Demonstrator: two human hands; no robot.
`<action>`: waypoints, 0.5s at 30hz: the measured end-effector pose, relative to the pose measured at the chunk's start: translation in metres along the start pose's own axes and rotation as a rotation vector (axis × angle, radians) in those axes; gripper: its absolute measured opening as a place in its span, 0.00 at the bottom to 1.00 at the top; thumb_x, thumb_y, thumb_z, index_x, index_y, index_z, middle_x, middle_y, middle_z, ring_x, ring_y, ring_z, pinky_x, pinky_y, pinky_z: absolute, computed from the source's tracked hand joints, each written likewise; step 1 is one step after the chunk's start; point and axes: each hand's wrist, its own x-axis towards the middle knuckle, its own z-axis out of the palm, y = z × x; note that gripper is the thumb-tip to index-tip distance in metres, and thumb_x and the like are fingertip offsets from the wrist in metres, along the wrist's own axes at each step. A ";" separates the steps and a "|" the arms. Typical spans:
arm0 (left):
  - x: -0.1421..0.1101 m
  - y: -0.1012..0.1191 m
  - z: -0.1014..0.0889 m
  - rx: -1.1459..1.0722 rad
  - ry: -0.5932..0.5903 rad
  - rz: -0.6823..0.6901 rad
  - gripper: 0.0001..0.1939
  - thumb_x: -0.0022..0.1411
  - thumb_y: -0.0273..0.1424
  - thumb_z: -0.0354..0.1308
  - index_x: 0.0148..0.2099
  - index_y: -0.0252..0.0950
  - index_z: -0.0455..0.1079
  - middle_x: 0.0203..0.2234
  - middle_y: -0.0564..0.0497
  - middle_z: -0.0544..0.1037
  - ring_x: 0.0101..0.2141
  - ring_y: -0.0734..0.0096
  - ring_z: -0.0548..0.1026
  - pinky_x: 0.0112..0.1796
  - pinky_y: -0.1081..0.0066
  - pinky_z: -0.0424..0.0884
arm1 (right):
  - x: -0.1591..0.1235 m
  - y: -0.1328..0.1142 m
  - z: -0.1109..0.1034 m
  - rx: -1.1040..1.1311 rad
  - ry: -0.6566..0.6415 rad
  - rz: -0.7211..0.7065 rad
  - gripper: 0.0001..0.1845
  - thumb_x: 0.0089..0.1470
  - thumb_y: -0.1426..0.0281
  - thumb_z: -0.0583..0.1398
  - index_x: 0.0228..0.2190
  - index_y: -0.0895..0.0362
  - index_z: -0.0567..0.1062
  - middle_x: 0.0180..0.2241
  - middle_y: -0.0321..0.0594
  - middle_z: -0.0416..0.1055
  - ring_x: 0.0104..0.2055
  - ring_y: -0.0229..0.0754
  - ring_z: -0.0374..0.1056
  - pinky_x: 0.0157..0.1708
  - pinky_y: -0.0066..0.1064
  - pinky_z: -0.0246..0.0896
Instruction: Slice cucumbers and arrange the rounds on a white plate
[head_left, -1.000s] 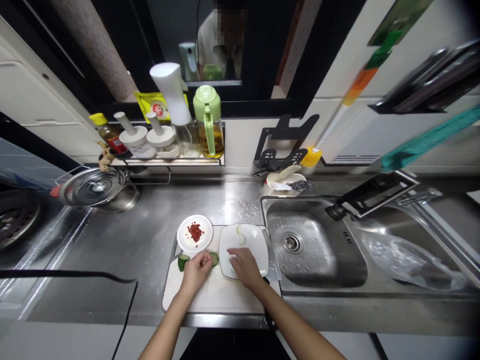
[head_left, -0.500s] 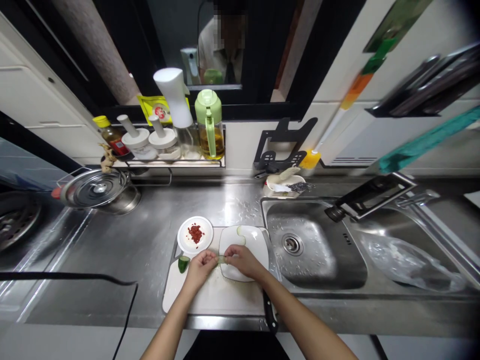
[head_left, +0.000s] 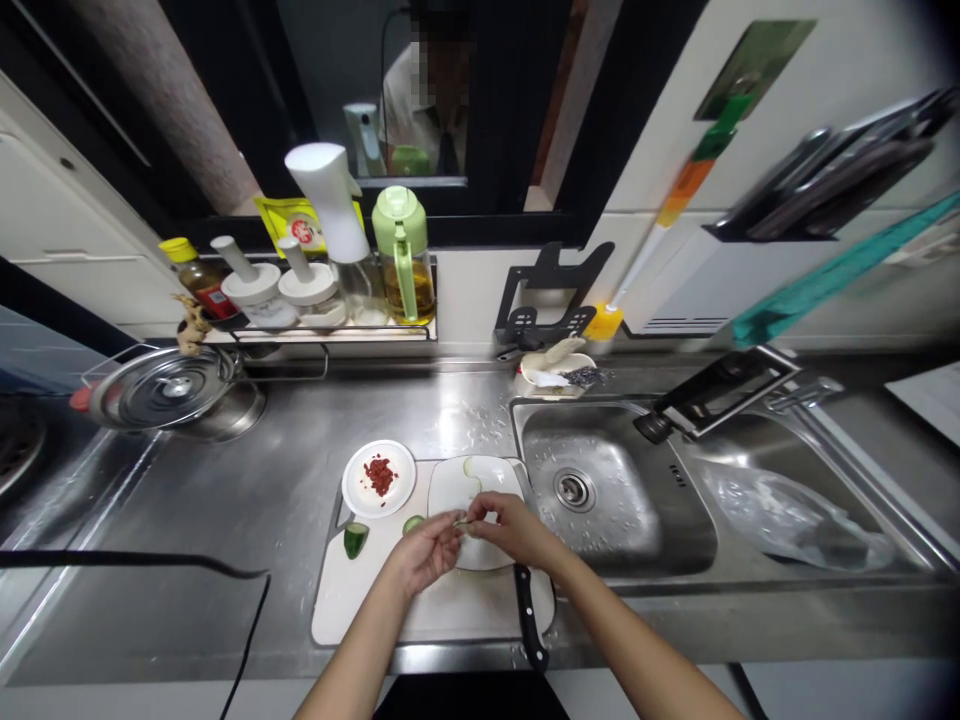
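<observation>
My left hand [head_left: 424, 552] and my right hand [head_left: 511, 526] meet over the square white plate [head_left: 450, 485], fingers pinched together on a thin cucumber slice [head_left: 461, 521] held between them. A pale cucumber slice [head_left: 471, 467] lies at the plate's far edge. The plate rests on a white cutting board [head_left: 352, 600]. Two green cucumber pieces lie on the board, one cucumber end [head_left: 353, 539] at the left and one cucumber piece [head_left: 412, 524] near my left fingers. A round white dish [head_left: 355, 492] holds chopped red bits [head_left: 380, 473].
A black-handled knife [head_left: 528, 620] lies at the board's right edge. The steel sink [head_left: 637, 520] is to the right, with a faucet [head_left: 720, 395] and a plastic bag [head_left: 787, 515]. Bottles and jars stand on a rack [head_left: 315, 300]; a pot lid [head_left: 161, 388] sits at the left.
My right hand lifted off the plate and joined my left hand; both now pinch a cucumber slice. The view shifted slightly, and the knife handle came into sight.
</observation>
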 end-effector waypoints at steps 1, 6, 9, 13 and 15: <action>0.002 0.001 0.001 0.012 0.006 0.034 0.12 0.54 0.27 0.64 0.40 0.29 0.69 0.19 0.55 0.72 0.17 0.86 0.69 0.18 0.86 0.63 | -0.001 0.002 -0.003 0.007 0.004 0.004 0.04 0.47 0.68 0.60 0.26 0.56 0.74 0.28 0.34 0.73 0.33 0.38 0.67 0.33 0.27 0.58; 0.013 0.007 0.006 0.092 0.090 0.141 0.15 0.46 0.24 0.68 0.39 0.30 0.72 0.21 0.53 0.74 0.19 0.84 0.70 0.20 0.83 0.64 | 0.003 0.018 -0.017 -0.025 0.065 0.057 0.03 0.46 0.70 0.60 0.25 0.56 0.74 0.27 0.34 0.73 0.31 0.37 0.66 0.32 0.27 0.58; 0.022 0.012 0.009 0.213 0.151 0.250 0.17 0.42 0.29 0.70 0.36 0.30 0.73 0.21 0.52 0.74 0.20 0.83 0.69 0.21 0.82 0.62 | 0.014 0.026 -0.023 -0.135 0.105 0.093 0.04 0.47 0.70 0.59 0.26 0.57 0.74 0.26 0.35 0.73 0.30 0.37 0.66 0.31 0.27 0.58; 0.039 0.015 0.014 0.477 0.259 0.406 0.18 0.43 0.37 0.67 0.35 0.30 0.73 0.19 0.54 0.73 0.20 0.80 0.68 0.21 0.79 0.58 | 0.036 0.038 -0.028 -0.283 0.159 0.146 0.05 0.47 0.71 0.58 0.25 0.57 0.75 0.24 0.35 0.72 0.28 0.36 0.65 0.29 0.26 0.56; 0.048 0.016 0.015 0.626 0.330 0.475 0.16 0.46 0.38 0.64 0.34 0.31 0.74 0.18 0.54 0.73 0.20 0.79 0.68 0.22 0.78 0.59 | 0.047 0.043 -0.030 -0.336 0.180 0.159 0.05 0.47 0.71 0.59 0.24 0.57 0.75 0.24 0.35 0.72 0.28 0.36 0.64 0.29 0.26 0.55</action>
